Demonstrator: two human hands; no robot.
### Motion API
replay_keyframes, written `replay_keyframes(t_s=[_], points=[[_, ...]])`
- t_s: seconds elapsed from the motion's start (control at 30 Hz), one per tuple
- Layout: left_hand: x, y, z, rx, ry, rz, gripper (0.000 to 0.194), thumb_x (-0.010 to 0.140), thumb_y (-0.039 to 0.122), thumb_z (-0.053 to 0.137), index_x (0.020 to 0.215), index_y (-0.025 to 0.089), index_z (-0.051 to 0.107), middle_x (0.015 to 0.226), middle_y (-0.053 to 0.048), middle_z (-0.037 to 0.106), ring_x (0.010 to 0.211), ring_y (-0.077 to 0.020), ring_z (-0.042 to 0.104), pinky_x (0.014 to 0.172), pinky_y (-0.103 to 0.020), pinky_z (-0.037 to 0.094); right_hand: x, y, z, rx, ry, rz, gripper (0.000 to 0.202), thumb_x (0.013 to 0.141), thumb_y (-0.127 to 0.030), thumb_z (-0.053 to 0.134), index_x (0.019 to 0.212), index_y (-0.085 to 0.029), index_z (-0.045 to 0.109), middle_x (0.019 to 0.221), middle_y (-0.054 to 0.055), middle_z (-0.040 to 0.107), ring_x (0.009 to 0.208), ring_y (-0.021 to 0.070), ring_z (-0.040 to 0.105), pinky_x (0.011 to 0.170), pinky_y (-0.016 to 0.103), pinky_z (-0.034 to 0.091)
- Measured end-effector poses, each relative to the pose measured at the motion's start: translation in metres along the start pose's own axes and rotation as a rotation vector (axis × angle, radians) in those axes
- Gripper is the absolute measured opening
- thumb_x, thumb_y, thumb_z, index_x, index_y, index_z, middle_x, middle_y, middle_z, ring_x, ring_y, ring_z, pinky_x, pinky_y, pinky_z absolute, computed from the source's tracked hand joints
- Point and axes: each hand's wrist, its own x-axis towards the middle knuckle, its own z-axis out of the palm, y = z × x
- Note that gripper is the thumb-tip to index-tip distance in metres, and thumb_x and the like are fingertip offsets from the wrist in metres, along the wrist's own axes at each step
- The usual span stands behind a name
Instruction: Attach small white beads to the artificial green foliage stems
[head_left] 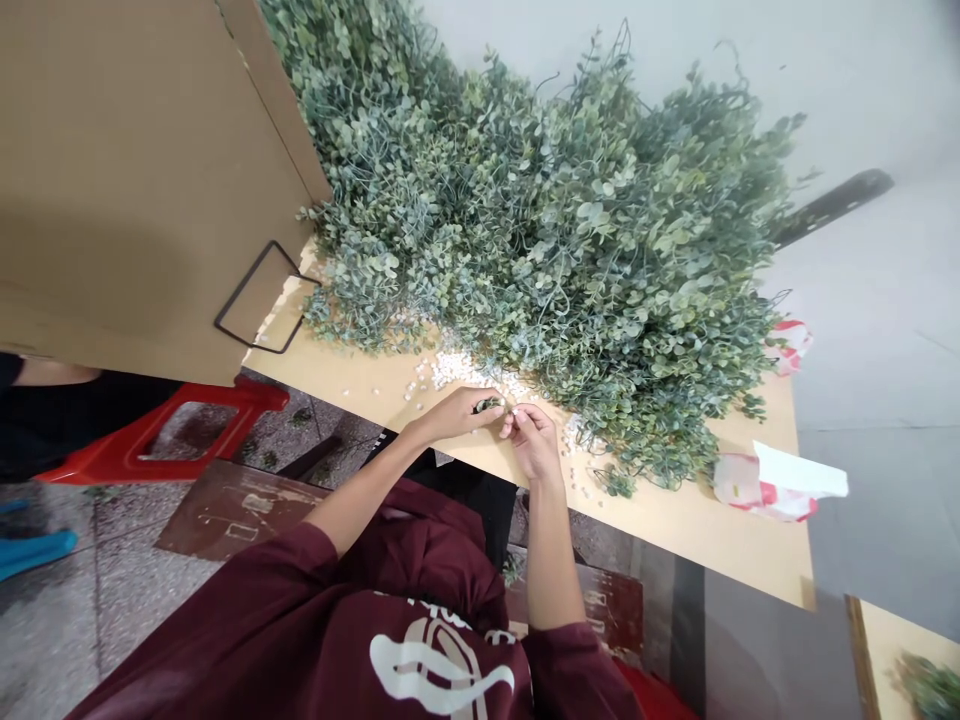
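Note:
My left hand point(459, 415) is closed in a pinch on a small green sprig point(487, 405) near the table's front edge. Fingertip to fingertip with it, my right hand point(534, 440) pinches something tiny, too small to make out clearly. Just beyond both hands lie many small white pieces point(459, 368), loosely heaped and scattered on the wooden table point(360, 375). Behind them rises a large pile of green artificial foliage point(525, 220), spread across the back of the table against the wall.
A large cardboard box point(150, 180) stands at the left, beside a thin black metal frame point(262, 300). Red-and-white packaging point(765, 490) lies at the right. A red stool point(165, 435) and part of another person are at the lower left.

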Motion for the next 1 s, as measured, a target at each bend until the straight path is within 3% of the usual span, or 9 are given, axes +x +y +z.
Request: replay_keyframes(t_s=[0.57,1.0], points=[[0.0016,0.0011,-0.0023,0.019,-0.012,0.038,0.034,0.092,0.043,0.05,0.1,0.014,0.067,0.092,-0.005,0.069,0.084,-0.015,0.062,0.078,-0.022,0.045,0.0024,-0.0029,0.0003,-0.01,-0.013,0.059,0.019,0.073,-0.035,0.075,0.081,-0.022,0.064,0.067,-0.002,0.062,0.053,0.0104,0.056,0.055,0.025,0.049],[0.0018,0.0038,-0.0033,0.009,-0.026,0.056,0.035,0.093,0.043,0.049,0.098,0.015,0.068,0.089,-0.005,0.068,0.082,-0.0153,0.06,0.075,-0.023,0.044,0.0009,-0.0064,0.0016,-0.041,-0.057,0.093,0.019,0.076,-0.037,0.073,0.08,-0.021,0.063,0.067,-0.002,0.06,0.054,0.0105,0.054,0.056,0.026,0.049]])
